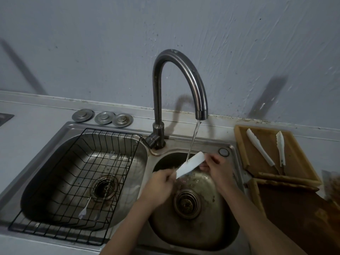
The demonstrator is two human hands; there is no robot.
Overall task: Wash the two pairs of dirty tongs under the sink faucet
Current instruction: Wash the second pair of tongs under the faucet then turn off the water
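- Water runs in a thin stream from the curved dark steel gooseneck faucet into the right-hand round steel sink basin.
- Under that stream sits a white plastic pair of tongs, tilted, upper end toward the right, lower end toward the left; the water lands on its flat white face.
- The left hand grips the lower end of these tongs, fingers curled round it.
- The right hand is at the upper end, fingers bent around the tip; the thumb side is hidden, so how tight the hold is cannot be told.
- Both hands are over the right basin, above its round drain strainer; the basin floor looks stained and wet.
- A second white pair of tongs lies spread open on the light wooden tray on the counter to the right of the sink, its two white arms apart at the far end and meeting near the tray's near edge.
- The left steel basin holds a black wire rack, and thin metal utensils lie in it, pointing from near left to far right.
- Three round metal sink stoppers sit in a row on the counter behind the left basin.
- A dark brown wooden board lies nearer than the tray, at the right edge.
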